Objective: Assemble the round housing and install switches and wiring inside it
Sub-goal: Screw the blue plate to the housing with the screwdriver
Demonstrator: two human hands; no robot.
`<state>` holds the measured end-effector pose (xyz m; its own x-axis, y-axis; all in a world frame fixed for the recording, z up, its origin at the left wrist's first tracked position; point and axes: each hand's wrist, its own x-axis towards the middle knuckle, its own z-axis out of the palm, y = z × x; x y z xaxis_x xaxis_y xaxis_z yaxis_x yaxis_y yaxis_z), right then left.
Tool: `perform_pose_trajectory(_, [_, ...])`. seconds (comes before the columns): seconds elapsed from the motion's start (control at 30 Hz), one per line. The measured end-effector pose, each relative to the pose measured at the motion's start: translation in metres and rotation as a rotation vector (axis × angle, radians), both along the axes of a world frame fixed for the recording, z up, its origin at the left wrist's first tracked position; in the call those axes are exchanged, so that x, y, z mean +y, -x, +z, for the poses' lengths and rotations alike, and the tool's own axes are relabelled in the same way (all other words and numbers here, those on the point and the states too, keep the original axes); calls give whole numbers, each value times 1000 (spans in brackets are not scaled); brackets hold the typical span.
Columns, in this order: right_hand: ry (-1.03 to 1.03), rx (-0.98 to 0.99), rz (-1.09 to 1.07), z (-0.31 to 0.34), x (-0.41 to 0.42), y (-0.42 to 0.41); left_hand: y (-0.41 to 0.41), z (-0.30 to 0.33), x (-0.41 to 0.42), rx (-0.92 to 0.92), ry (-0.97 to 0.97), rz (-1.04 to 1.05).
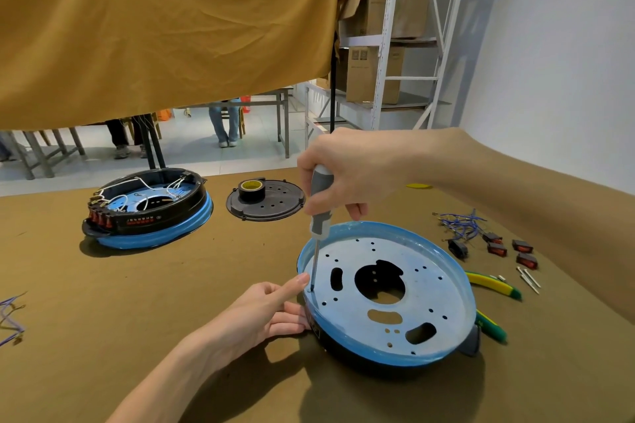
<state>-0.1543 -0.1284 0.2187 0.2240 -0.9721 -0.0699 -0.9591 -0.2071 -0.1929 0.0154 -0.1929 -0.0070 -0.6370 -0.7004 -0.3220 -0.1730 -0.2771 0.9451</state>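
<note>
On the brown surface (171, 285), the right hand (347, 178) grips a grey-handled screwdriver (319, 216) upright, its tip set in a hole at the left edge of the near round housing (388, 299). The left hand (264, 312) lies open against that housing's left rim, fingers straight. A second, wired housing (147, 209) sits far left, beside a black lid (266, 201) carrying one tape roll (251, 189). To the right lie five red switches (498, 249), blue wires (462, 225), several screws (529, 280) and yellow-green pliers (494, 285), partly hidden behind the housing.
</note>
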Motion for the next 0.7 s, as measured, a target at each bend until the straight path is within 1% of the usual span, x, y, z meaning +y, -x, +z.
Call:
perform_pose_trajectory(0.13, [-48, -43, 13, 1, 2, 0, 1, 0, -1, 6, -13, 5])
perform_pose_trajectory(0.33, [-58, 25, -45, 2, 3, -2, 2, -2, -2, -10, -1, 8])
perform_pose_trajectory(0.47, [-148, 34, -34, 10, 2, -3, 2, -3, -4, -5, -6, 4])
perform_pose_trajectory(0.7, [-153, 60, -25, 13, -2, -4, 3, -9, -8, -20, 2, 5])
